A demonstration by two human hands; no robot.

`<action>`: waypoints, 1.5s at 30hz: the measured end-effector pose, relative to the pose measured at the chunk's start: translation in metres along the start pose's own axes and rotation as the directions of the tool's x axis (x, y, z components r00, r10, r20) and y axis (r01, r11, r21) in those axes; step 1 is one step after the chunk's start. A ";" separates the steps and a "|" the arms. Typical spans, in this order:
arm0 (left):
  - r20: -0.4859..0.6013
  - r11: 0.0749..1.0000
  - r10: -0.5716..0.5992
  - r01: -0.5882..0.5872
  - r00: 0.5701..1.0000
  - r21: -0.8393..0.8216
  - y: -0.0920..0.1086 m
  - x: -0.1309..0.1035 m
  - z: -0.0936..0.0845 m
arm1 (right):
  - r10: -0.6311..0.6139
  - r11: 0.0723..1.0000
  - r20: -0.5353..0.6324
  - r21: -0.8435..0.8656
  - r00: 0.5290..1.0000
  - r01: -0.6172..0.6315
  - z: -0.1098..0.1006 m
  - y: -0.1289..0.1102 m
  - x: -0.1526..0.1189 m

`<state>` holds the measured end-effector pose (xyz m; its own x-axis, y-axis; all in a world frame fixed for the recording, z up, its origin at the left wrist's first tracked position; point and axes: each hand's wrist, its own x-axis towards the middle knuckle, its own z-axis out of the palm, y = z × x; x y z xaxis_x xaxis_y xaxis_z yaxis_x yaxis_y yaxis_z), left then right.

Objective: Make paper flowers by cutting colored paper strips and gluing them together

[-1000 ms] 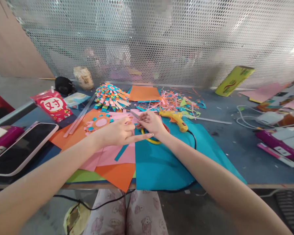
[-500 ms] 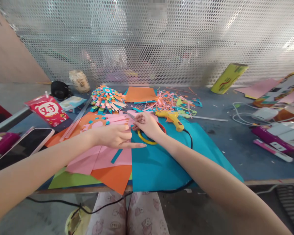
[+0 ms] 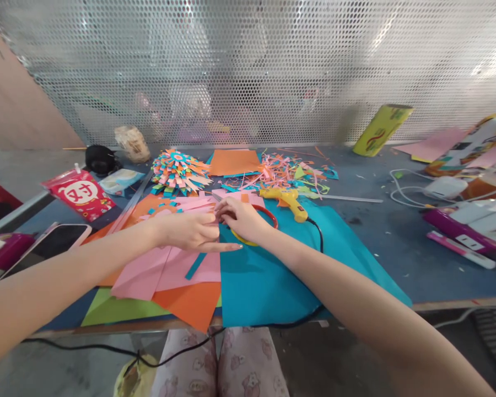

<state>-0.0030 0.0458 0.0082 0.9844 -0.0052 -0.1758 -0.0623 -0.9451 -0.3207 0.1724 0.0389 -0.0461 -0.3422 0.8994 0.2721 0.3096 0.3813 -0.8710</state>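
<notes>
Left hand (image 3: 192, 229) and right hand (image 3: 243, 219) brought fingertip-close, fingers bent; any grip cannot be told.
Red-and-yellow-handled scissors (image 3: 269, 212) partly covered by right hand; glue gun (image 3: 288, 199) seen at that hand's 2 o'clock.

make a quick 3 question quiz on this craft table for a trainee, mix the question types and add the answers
1. Which of these is closest to the perforated metal panel?
a) phone
b) yellow tube
c) red packet
2. True or false: a narrow blue strip lies on pink paper.
3. Fill in the blank: a red loop and a yellow loop show close beside the person's ____ hand.

Key:
1. b
2. True
3. right (right hand)
</notes>
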 end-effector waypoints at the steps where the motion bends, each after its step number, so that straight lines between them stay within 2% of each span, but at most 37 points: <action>1: 0.014 1.000 -0.011 0.011 1.000 -0.010 0.000 0.001 -0.001 | -0.024 0.998 0.016 -0.057 1.000 0.024 -0.001 -0.001 -0.001; 3: 0.001 0.999 -0.018 0.018 1.000 -0.037 -0.001 0.002 -0.002 | -0.040 0.986 0.037 -0.158 0.999 0.045 -0.002 -0.004 -0.002; 6: -0.076 0.998 0.012 -0.016 0.997 -0.053 -0.002 0.003 -0.002 | -0.051 0.970 0.048 -0.236 0.998 0.061 -0.002 -0.006 -0.002; 11: -0.113 0.996 0.067 -0.059 0.991 0.074 -0.002 0.005 0.001 | -0.042 0.947 0.090 -0.313 0.995 0.068 0.000 -0.006 0.000; 15: -0.114 1.000 -0.006 0.007 0.993 0.009 -0.004 0.001 0.006 | -0.034 0.936 0.131 -0.343 0.991 0.077 0.002 -0.003 0.002; 18: -0.168 0.989 -0.136 0.125 0.976 -0.077 -0.008 -0.009 0.010 | -0.050 0.932 0.128 -0.349 0.991 0.092 0.002 -0.002 0.002; 20: -0.250 0.954 -0.287 0.253 0.925 -0.161 -0.008 -0.018 0.013 | -0.072 0.927 0.109 -0.361 0.991 0.107 0.001 -0.002 0.001; 22: -0.320 0.878 -0.460 0.371 0.828 -0.302 -0.004 -0.025 0.014 | -0.099 0.932 0.099 -0.339 0.990 0.127 0.001 -0.004 -0.001; 24: -0.341 0.758 -0.622 0.435 0.704 -0.486 0.004 -0.027 0.017 | -0.108 0.968 0.096 -0.218 0.990 0.127 0.001 -0.006 -0.002; 26: -0.318 0.607 -0.763 0.455 0.563 -0.651 0.013 -0.025 0.020 | -0.064 0.998 0.092 0.021 0.994 0.062 0.002 -0.009 -0.003; 29: -0.286 0.428 -0.893 0.453 0.348 -0.782 0.023 -0.018 0.024 | 0.041 0.922 0.124 0.377 0.991 -0.085 0.003 -0.013 -0.004; 30: -0.284 0.397 -0.910 0.438 0.301 -0.807 0.025 -0.016 0.024 | 0.059 0.891 0.127 0.440 0.990 -0.110 0.004 -0.015 -0.004; 31: -0.280 0.375 -0.920 0.414 0.273 -0.830 0.027 -0.015 0.024 | 0.068 0.870 0.122 0.479 0.990 -0.119 0.004 -0.016 -0.004; 33: -0.253 0.335 -0.932 0.345 0.261 -0.877 0.030 -0.012 0.023 | 0.069 0.850 0.101 0.514 0.992 -0.112 0.005 -0.019 -0.005; 35: -0.227 0.304 -0.935 0.286 0.273 -0.908 0.032 -0.011 0.021 | 0.076 0.842 0.095 0.527 0.993 -0.115 0.005 -0.021 -0.005; 37: -0.254 0.330 -0.924 0.262 0.285 -0.907 0.034 -0.011 0.021 | 0.095 0.832 0.111 0.537 0.989 -0.140 0.005 -0.022 -0.005; 41: -0.378 0.455 -0.882 0.304 0.280 -0.837 0.037 -0.013 0.022 | 0.140 0.803 0.170 0.557 0.976 -0.212 0.002 -0.024 -0.005; 45: -0.380 0.473 -0.877 0.397 0.293 -0.787 0.040 -0.013 0.017 | 0.151 0.754 0.212 0.607 0.966 -0.251 -0.001 -0.025 -0.006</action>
<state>-0.0215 0.0139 -0.0184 0.4055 0.7037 0.5834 0.4907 -0.7061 0.5105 0.1676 0.0245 -0.0251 -0.4713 0.8809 0.0445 -0.2196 -0.0684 -0.9732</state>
